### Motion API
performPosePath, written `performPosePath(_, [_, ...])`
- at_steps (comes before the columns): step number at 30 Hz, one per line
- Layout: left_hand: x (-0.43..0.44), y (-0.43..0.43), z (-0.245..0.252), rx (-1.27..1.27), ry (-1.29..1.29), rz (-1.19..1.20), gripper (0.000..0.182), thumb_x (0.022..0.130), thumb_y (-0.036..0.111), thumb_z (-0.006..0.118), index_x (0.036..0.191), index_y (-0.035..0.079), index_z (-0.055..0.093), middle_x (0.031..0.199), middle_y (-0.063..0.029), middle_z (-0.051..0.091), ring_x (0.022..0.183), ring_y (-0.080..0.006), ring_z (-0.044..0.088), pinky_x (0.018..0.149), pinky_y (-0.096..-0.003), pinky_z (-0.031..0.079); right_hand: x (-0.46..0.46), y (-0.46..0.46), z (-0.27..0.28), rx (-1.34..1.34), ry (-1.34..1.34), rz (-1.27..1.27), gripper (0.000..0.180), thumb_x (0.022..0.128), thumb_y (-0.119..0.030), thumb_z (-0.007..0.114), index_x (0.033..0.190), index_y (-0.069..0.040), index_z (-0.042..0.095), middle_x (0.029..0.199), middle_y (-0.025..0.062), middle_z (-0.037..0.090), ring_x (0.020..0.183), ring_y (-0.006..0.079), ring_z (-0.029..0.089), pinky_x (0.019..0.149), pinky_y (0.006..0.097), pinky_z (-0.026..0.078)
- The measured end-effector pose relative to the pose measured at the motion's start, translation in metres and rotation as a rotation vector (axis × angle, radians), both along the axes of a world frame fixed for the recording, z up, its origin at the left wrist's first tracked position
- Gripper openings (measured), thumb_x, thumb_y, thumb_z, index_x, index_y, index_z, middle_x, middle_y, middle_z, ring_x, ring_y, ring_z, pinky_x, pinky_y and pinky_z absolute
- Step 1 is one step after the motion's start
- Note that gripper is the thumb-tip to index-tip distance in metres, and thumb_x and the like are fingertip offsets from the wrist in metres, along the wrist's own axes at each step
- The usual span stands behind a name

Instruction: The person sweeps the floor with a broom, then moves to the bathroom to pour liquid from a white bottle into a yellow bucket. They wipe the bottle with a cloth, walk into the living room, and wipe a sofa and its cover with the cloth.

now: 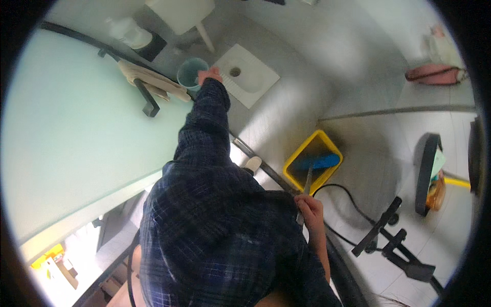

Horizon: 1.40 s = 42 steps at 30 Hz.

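My left arm reaches forward past the glass door, and my left hand (210, 75) is closed at the right rim of a pale blue-green bucket (188, 73). That bucket is beside a white ceramic squat toilet (251, 78) set in the floor. Lower right, my right hand (310, 207) grips a long thin handle (308, 180). The handle runs down to a blue head (325, 161), which lies inside a yellow-rimmed rectangular bucket (295, 156). My sleeve hides part of the handle's upper end.
A frosted glass door (88, 134) fills the left, with a beige cloth (147, 78) over its black handle (147, 99). A white cistern (182, 13) hangs at the back. On the right are a shelf with bottles (429, 176), a black metal bracket (399, 247) and a dark hose (347, 199).
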<state>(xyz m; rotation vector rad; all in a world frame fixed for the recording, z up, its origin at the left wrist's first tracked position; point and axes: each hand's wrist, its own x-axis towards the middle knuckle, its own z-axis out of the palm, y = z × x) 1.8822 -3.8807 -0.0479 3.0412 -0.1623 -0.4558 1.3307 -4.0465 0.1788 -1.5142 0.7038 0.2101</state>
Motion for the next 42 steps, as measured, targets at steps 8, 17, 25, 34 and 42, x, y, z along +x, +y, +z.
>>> performPosePath(8, [0.052,0.010,-0.108,0.073,-0.058,-0.009,0.074,0.089,0.055,0.077,0.137,0.001,0.062,0.136,-0.0158,0.069,0.127,-0.0293,0.066,0.103,-0.0382,0.054,0.008,-0.001,0.003,0.100,-0.087,-0.038,0.025,0.103,-0.018,0.057,0.103,0.002,0.072,0.087,0.0100,0.071,0.076,0.0186,0.068,0.071,0.0324,0.055])
performPosePath(17, [-0.355,-0.156,-0.054,-0.896,0.810,-0.329,0.036,0.090,0.028,0.070,0.119,0.007,0.073,0.117,-0.0192,0.073,0.111,-0.0369,0.068,0.098,-0.0512,0.053,-0.052,0.018,0.054,-0.183,-0.300,0.219,0.033,0.088,-0.005,0.071,0.121,-0.005,0.071,0.129,0.0142,0.068,0.123,0.0297,0.064,0.107,0.0445,0.050])
performPosePath(25, [-0.536,-0.106,0.033,-0.924,0.824,-1.498,0.027,0.084,0.034,0.079,0.083,0.012,0.064,0.090,-0.0157,0.066,0.097,-0.0395,0.065,0.082,-0.0551,0.048,-0.145,0.080,0.080,-0.561,-0.389,0.001,0.043,0.068,0.001,0.075,0.110,-0.003,0.066,0.119,0.0184,0.067,0.112,0.0405,0.064,0.097,0.0485,0.052])
performPosePath(34, [-0.629,-0.070,0.120,-1.178,0.459,-1.377,0.032,0.088,0.027,0.078,0.071,0.010,0.058,0.078,-0.0110,0.061,0.085,-0.0349,0.060,0.083,-0.0494,0.044,-0.241,0.150,0.151,-0.696,-0.793,-0.324,0.019,0.075,-0.018,0.081,0.075,-0.006,0.066,0.079,0.0124,0.070,0.078,0.0315,0.070,0.075,0.0459,0.057])
performPosePath(42, [-0.622,-0.072,0.095,-1.184,0.521,-1.476,0.031,0.085,0.019,0.077,0.068,0.007,0.054,0.073,-0.0135,0.057,0.077,-0.0380,0.057,0.070,-0.0509,0.042,-0.245,0.161,0.129,-0.759,-0.852,-0.384,0.019,0.077,-0.012,0.074,0.066,-0.007,0.059,0.068,0.0100,0.059,0.066,0.0325,0.064,0.062,0.0421,0.052])
